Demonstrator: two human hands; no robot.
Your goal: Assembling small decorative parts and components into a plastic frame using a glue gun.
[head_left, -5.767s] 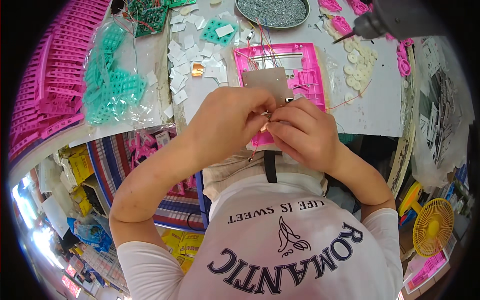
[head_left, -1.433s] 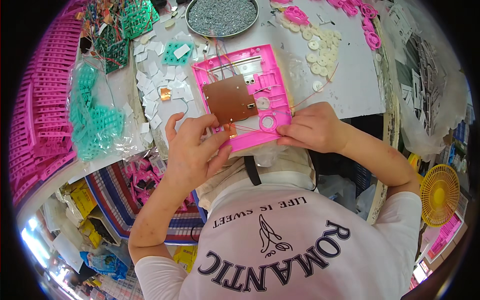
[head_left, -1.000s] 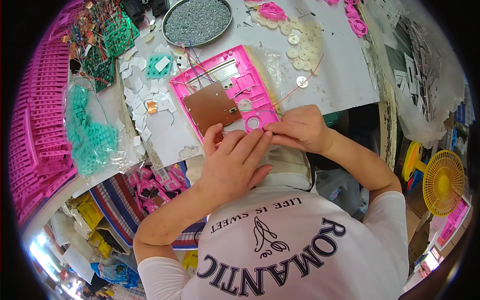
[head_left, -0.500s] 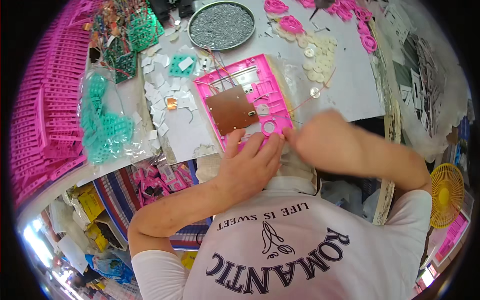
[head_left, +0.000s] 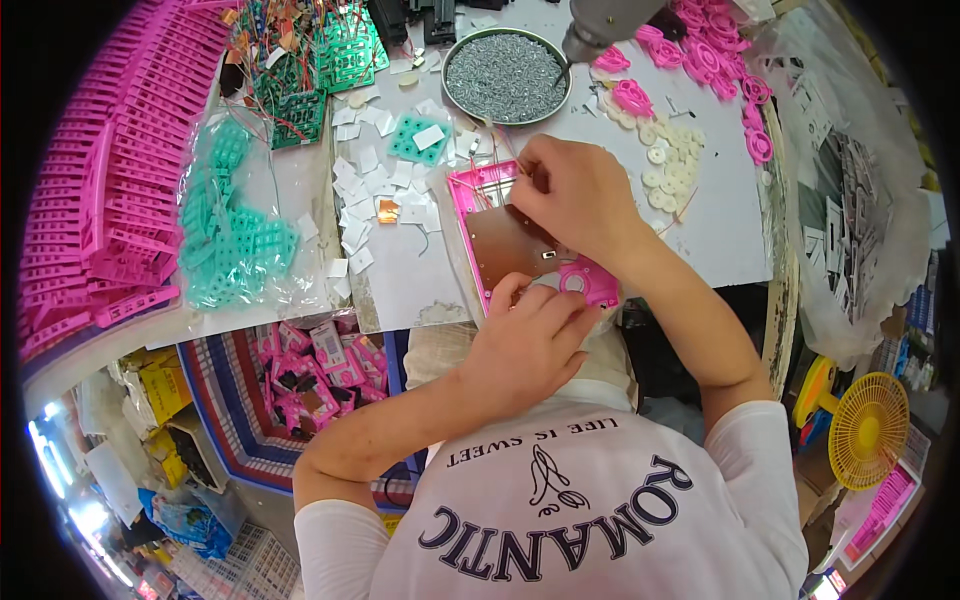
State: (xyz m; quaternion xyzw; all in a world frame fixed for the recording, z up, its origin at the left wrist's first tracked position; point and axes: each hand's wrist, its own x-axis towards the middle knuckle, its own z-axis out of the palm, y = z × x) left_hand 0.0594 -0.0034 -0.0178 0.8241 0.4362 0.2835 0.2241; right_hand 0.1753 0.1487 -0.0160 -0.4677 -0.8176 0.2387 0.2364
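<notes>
A pink plastic shell (head_left: 478, 190) with a brown circuit board (head_left: 503, 245) lying in it sits at the table's near edge. My left hand (head_left: 525, 345) rests on the shell's near end, fingers pressing by a round pink part (head_left: 583, 283). My right hand (head_left: 572, 195) lies over the shell's far right side, fingers pinched at thin wires near its top edge. What the fingertips hold is too small to tell.
A round metal dish of small screws (head_left: 506, 77) stands behind the shell. White square pads (head_left: 372, 185) and teal keypads in a bag (head_left: 232, 245) lie left. Stacked pink shells (head_left: 105, 170) line the far left. Green circuit boards (head_left: 310, 60), pink rings (head_left: 710, 60), white discs (head_left: 670, 165) and an electric screwdriver tip (head_left: 600, 30) are at the back.
My right hand has moved from the shell's near right corner up to its far side. My left hand has stayed at the near end.
</notes>
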